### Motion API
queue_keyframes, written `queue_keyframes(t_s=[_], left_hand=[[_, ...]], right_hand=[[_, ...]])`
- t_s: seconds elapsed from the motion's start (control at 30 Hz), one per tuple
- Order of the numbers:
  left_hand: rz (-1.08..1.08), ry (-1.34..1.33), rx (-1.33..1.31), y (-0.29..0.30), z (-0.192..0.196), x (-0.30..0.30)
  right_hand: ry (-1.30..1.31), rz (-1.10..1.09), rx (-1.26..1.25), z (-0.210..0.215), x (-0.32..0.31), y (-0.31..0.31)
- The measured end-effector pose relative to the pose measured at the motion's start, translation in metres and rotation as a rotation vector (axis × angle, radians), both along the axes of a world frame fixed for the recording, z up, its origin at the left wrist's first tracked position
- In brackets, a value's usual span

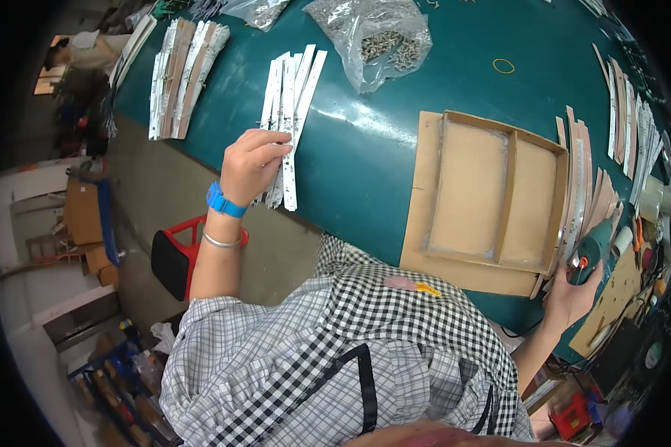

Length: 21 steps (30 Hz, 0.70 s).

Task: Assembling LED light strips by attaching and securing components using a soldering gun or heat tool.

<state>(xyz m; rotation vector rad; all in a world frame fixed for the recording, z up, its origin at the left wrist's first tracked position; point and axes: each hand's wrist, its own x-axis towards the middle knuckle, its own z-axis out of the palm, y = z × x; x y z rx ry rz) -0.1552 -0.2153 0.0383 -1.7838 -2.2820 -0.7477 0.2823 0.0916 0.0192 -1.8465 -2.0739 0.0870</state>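
My left hand [252, 165], with a blue watch band and a silver bangle on its wrist, is closed at the fingertips on a narrow white strip [289, 179]. Beneath and beyond it a fanned bundle of similar strips [276, 89] lies on the green table, dotted with small dark marks or parts. At the far right, my right hand [572, 296] is wrapped round a dark green, rounded tool [590, 257] with an orange-red spot on its end. Its exact kind cannot be made out. The tool is beside a stack of brown and white strips [593, 201].
A shallow cardboard tray [511, 201] with two compartments sits in front of me, right of centre. Clear bags of small metal parts [380, 45] lie at the back. More strip bundles [186, 74] stand far left. A yellow rubber band [503, 66] and a red-black chair [177, 257] are in view.
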Motion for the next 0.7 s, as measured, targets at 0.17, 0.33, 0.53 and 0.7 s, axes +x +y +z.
queue_keyframes(t_s=[0.17, 0.33, 0.53, 0.7], left_hand=[[0.069, -0.133, -0.061, -0.018, -0.005, -0.009], [0.052, -0.161, -0.092, -0.016, 0.006, -0.015], [-0.018, -0.072, -0.027, 0.063, 0.03, 0.007], [-0.066, 0.131, -0.091, 0.175, -0.012, -0.002]], right_hand=[[-0.029, 0.029, 0.048, -0.004, 0.012, 0.005], [-0.039, 0.084, 0.153, -0.011, 0.031, 0.013], [0.072, 0.038, 0.096, 0.005, 0.024, 0.009], [0.283, 0.059, 0.227, 0.012, 0.026, 0.003]])
